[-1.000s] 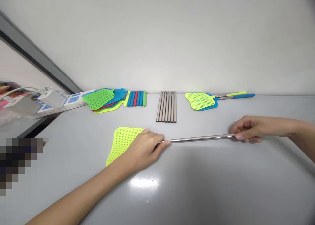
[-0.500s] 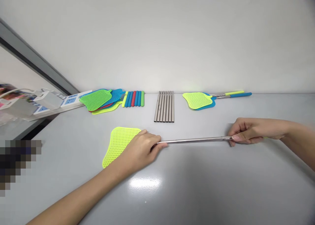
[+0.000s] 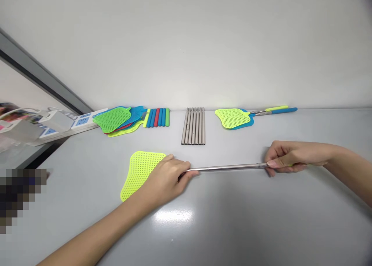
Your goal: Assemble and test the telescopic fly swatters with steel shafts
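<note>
Both hands hold a fly swatter with a yellow-green perforated head (image 3: 141, 171) and a thin silver telescopic rod (image 3: 229, 167). My left hand (image 3: 171, 175) is closed around the neck, where head and rod meet, and hides that joint. At the other end my right hand (image 3: 286, 157) is closed around the end of the rod. A sliver of yellow shows by its palm; the handle is otherwise hidden. The rod lies nearly level from left to right, partly extended, just above the grey table (image 3: 221, 227).
Along the wall are a pile of swatter heads (image 3: 113, 118), a row of coloured grips (image 3: 157, 118), several metal tubes (image 3: 193, 127), and two swatters with rods and handles (image 3: 234, 118). A power strip (image 3: 83, 121) with plugged-in adapters lies at the left.
My right hand has moved a little left, towards my left hand, and the visible rod between them is slightly shorter. My left hand keeps its grip on the neck.
</note>
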The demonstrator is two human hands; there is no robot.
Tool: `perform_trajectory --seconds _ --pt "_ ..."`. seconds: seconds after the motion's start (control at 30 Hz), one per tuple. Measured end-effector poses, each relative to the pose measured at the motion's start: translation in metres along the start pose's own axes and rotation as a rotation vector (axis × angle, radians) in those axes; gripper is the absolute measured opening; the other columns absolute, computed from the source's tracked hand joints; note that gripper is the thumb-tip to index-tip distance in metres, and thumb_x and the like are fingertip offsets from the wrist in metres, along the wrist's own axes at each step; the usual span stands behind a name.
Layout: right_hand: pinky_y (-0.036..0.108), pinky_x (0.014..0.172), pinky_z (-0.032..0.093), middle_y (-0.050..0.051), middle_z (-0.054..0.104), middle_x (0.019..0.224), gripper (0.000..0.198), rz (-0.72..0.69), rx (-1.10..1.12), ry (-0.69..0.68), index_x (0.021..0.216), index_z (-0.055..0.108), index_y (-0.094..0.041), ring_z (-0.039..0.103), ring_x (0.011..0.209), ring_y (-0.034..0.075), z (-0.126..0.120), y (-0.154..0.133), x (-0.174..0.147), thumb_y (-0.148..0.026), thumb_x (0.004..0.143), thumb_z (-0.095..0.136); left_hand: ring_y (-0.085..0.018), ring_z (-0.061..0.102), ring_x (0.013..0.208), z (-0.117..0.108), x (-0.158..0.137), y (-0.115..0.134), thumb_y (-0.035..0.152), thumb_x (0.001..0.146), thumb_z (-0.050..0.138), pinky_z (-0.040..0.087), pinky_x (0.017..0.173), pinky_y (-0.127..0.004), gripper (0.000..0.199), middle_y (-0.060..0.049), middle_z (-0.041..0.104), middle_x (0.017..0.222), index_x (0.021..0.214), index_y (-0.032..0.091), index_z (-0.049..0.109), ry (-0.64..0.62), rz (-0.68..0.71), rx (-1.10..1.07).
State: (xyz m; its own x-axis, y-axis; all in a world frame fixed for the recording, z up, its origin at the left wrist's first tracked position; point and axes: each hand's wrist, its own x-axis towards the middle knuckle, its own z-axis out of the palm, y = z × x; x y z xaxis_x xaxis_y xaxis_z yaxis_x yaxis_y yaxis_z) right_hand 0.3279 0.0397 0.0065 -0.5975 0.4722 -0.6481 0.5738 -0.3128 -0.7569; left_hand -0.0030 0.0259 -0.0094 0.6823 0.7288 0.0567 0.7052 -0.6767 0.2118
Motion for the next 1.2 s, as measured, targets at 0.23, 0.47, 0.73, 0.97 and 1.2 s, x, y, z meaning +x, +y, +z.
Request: perform_trajectory --seconds 0.23,0.47,0.73,0.97,1.2 --pt "0.020 0.036 0.020 -0.005 0.039 0.050 0.033 -0.052 -0.073 -0.050 0.075 0.058 -0.013 0.027 0.035 0.004 0.027 -0.020 0.011 -0.043 0.078 0.044 -0.011 0.041 0.051 0.000 0.000 0.009 0.035 0.085 0.032 0.029 0.059 -0.028 0.034 0.003 0.045 0.050 0.057 0.017 0.041 -0.007 0.036 -0.027" --pt "0.018 0.033 0.013 -0.008 0.026 0.042 0.035 -0.020 0.027 -0.005 0.065 0.053 -0.013 0.018 0.036 0.004 0.042 -0.021 0.018 -0.046 0.077 0.045 -0.011 0.042 0.050 0.001 -0.004 0.011 0.035 0.085 0.032 0.029 0.059 -0.028 0.035 0.002 0.047 0.051 0.058 0.017 0.043 0.003 0.033 -0.049" --pt "0.018 0.030 0.010 -0.009 0.026 0.038 0.034 0.016 0.111 -0.025 0.061 0.049 -0.014 0.016 0.033 0.003 0.048 -0.019 0.021 -0.045 0.076 0.046 -0.011 0.040 0.049 0.003 -0.005 0.013 0.034 0.085 0.032 0.028 0.058 -0.028 0.035 0.002 0.045 0.049 0.057 0.017 0.043 0.033 0.049 -0.019" --pt "0.018 0.028 0.009 -0.009 0.028 0.038 0.037 0.061 0.168 -0.043 0.059 0.048 -0.014 0.016 0.031 0.002 0.052 -0.021 0.024 -0.047 0.074 0.048 -0.011 0.041 0.050 0.003 -0.005 0.018 0.034 0.085 0.031 0.026 0.056 -0.028 0.033 0.001 0.048 0.052 0.061 0.016 0.045 0.033 0.089 0.049" --pt "0.017 0.029 0.010 -0.008 0.026 0.039 0.038 0.095 0.134 -0.032 0.057 0.047 -0.015 0.017 0.032 0.003 0.063 -0.026 0.027 -0.048 0.074 0.047 -0.010 0.041 0.049 0.004 -0.006 0.025 0.034 0.086 0.030 0.026 0.055 -0.028 0.032 0.002 0.050 0.053 0.061 0.017 0.042 -0.008 0.115 0.028"
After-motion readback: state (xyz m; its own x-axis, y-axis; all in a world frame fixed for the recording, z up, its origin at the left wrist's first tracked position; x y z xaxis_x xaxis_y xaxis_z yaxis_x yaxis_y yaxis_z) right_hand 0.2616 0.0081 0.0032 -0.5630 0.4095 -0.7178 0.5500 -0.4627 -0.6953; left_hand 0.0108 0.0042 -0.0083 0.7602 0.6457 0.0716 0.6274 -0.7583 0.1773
